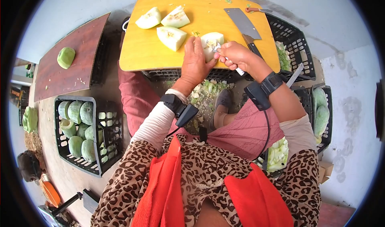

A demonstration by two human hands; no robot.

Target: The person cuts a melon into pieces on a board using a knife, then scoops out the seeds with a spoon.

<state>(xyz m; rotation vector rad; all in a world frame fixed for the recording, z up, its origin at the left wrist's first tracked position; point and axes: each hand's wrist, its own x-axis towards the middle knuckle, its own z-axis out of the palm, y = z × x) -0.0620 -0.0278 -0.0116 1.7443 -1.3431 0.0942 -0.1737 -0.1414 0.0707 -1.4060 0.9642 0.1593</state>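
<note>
On the yellow board, a pale winter melon piece (211,38) lies cut side up with seeds in its hollow. My left hand (195,64) grips its left side, thumb at the near edge. My right hand (236,55) is closed around a spoon (240,71); its white handle sticks out below my fist, and the metal bowl touches the seedy middle of the piece. Three more melon pieces (171,37) sit to the left with seeds showing. A cleaver (243,23) with a dark handle lies right of my hands.
The yellow board (148,58) rests over a black crate. A small knife (256,10) lies at its far right corner. At left stand a crate (96,135) of whole melons and a brown board (60,80) with a green melon piece (66,58). More crates stand right; scraps (208,90) litter the floor.
</note>
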